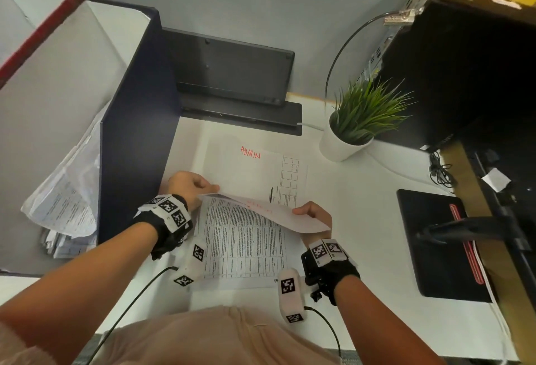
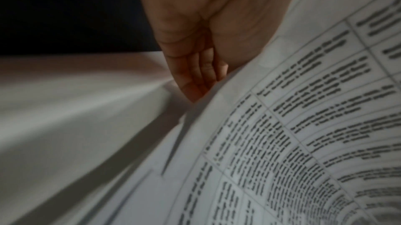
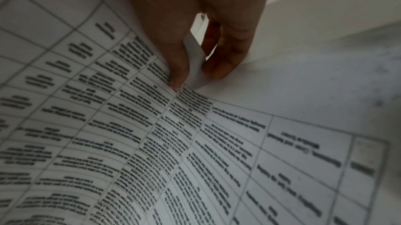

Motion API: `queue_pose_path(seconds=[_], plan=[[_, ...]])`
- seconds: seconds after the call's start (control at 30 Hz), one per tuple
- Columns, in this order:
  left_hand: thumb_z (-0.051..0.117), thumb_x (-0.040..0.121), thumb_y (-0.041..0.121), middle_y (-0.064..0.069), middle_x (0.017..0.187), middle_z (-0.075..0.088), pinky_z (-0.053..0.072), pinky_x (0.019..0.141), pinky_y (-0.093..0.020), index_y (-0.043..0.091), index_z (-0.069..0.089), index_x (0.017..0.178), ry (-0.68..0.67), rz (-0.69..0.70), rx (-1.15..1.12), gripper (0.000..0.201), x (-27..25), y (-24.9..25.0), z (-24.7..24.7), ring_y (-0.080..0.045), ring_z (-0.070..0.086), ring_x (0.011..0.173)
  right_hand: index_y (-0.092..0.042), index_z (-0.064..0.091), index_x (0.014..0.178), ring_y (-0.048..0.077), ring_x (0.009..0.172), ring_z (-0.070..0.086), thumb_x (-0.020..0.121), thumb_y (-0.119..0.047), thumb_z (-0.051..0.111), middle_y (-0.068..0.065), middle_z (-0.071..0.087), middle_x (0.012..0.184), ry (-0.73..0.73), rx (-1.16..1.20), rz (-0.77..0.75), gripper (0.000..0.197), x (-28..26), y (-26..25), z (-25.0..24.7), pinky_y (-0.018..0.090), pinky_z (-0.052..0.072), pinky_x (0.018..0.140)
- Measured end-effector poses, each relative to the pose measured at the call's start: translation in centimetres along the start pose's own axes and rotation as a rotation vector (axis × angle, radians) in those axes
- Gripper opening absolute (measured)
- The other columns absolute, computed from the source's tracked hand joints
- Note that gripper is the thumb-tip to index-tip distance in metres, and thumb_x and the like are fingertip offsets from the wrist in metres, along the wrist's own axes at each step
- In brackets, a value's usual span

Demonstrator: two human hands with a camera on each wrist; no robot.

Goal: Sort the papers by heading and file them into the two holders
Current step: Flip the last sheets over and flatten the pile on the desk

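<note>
Right hand [image 1: 314, 215] thumb and fingers [image 3: 225, 67] pinch the lifted sheet [image 1: 261, 213], left hand [image 1: 190, 186] pinches its far corner, above the stack [image 1: 243, 251] beside the ADMIN page [image 1: 252, 167]; best peel slowly, reading the heading first.

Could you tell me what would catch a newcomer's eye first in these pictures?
Probably the printed sheet lifted at desk centre, pinched by the left hand and the right hand. Behind it lies a page headed ADMIN in red, with a potted plant to the right.
</note>
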State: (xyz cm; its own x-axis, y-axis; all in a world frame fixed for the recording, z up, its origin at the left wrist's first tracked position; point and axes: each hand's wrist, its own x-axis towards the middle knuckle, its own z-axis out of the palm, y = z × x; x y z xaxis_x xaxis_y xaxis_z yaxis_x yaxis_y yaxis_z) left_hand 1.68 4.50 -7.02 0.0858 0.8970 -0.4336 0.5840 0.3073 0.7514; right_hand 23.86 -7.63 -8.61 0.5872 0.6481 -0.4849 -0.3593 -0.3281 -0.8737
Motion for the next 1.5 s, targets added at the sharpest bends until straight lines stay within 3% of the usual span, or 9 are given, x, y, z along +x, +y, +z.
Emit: queue_pose_path(seconds=[0.23,0.63,0.7,0.8,0.93,1.1,1.23,1.37,1.5], plan=[[0.062,0.088,0.007,-0.004,0.097,0.064,0.046,0.068,-0.014,0.003,0.066,0.110,0.109,0.200,-0.068,0.023,-2.1,-0.1,0.6,-0.011,0.057,0.079,-0.011,0.051,0.057,0.007,0.059,0.057,0.077,0.015,0.058,0.006,0.055,0.069,-0.007,-0.156,-0.091,0.034,0.1,0.3,-0.1,0.015,0.046,0.056],[0.042,0.078,-0.012,-0.005,0.083,0.063,0.041,0.087,-0.035,0.004,0.056,0.059,-0.010,0.014,-0.452,0.029,-1.9,-0.2,0.2,-0.023,0.056,0.087,-0.010,0.060,0.110,0.020,0.095,0.061,0.071,-0.015,0.080,0.001,0.062,0.099,-0.007,-0.415,-0.038,0.044,0.0,-0.3,0.1,0.017,0.048,0.076],[0.044,0.081,-0.004,-0.006,0.083,0.061,0.042,0.082,-0.035,0.007,0.059,0.062,-0.056,-0.069,-0.472,0.026,-1.3,-0.2,0.0,-0.025,0.054,0.090,-0.011,0.068,0.076,0.024,0.084,0.061,0.076,-0.004,0.071,0.000,0.065,0.078,-0.009,-0.327,-0.023,0.008,-0.1,-0.3,0.0,0.022,0.049,0.072],[0.052,0.088,0.017,-0.011,0.092,0.062,0.044,0.084,-0.038,0.011,0.065,0.084,-0.113,-0.145,-0.483,0.014,-0.6,-0.3,-0.3,-0.025,0.054,0.088,-0.013,0.054,0.031,0.013,0.050,0.056,0.073,0.022,0.047,-0.005,0.057,0.042,-0.003,0.007,0.018,0.055,0.1,-0.3,0.0,0.012,0.045,0.045],[0.074,0.077,0.028,-0.003,0.093,0.070,0.051,0.082,-0.030,0.014,0.069,0.096,-0.164,-0.156,-0.311,0.024,-0.4,-0.7,-0.3,-0.018,0.065,0.088,-0.013,0.046,0.024,0.005,0.031,0.047,0.070,0.023,0.042,-0.006,0.048,0.034,-0.012,0.076,0.049,0.059,0.0,-0.6,0.3,0.010,0.037,0.034],[0.070,0.081,0.025,0.007,0.084,0.067,0.042,0.056,-0.013,0.017,0.071,0.088,-0.131,-0.073,-0.171,0.010,-0.7,-0.7,0.1,-0.003,0.061,0.074,-0.010,0.055,0.044,0.013,0.054,0.057,0.077,0.016,0.054,0.001,0.058,0.055,0.016,-0.127,-0.029,0.042,0.2,-0.2,0.3,0.014,0.046,0.045],[0.051,0.093,0.021,-0.003,0.088,0.064,0.048,0.074,-0.028,0.011,0.065,0.091,-0.023,-0.082,-0.187,0.017,-0.5,-1.1,0.7,-0.015,0.056,0.075,-0.019,0.057,0.067,0.014,0.065,0.056,0.078,-0.017,0.073,-0.004,0.060,0.067,0.057,-0.509,-0.123,0.020,0.5,-0.2,0.6,0.008,0.044,0.052],[0.037,0.083,0.071,-0.006,0.105,0.069,0.044,0.095,-0.041,0.022,0.065,0.110,-0.300,-0.239,-0.549,0.062,-0.8,-1.4,0.8,-0.024,0.063,0.102,-0.009,0.049,0.091,0.020,0.061,0.052,0.086,-0.004,0.062,0.012,0.054,0.081,0.185,-0.304,-0.062,0.015,0.4,-0.4,1.2,0.027,0.050,0.052],[0.044,0.064,0.086,0.002,0.144,0.043,0.025,0.110,-0.045,0.028,0.039,0.140,-0.363,-0.092,-0.323,0.095,-1.8,-1.1,1.2,-0.020,0.038,0.134,-0.010,0.043,0.104,0.018,0.063,0.052,0.088,0.008,0.050,0.012,0.054,0.081,0.147,-0.180,0.065,0.026,0.2,-0.7,1.3,0.030,0.048,0.055]])
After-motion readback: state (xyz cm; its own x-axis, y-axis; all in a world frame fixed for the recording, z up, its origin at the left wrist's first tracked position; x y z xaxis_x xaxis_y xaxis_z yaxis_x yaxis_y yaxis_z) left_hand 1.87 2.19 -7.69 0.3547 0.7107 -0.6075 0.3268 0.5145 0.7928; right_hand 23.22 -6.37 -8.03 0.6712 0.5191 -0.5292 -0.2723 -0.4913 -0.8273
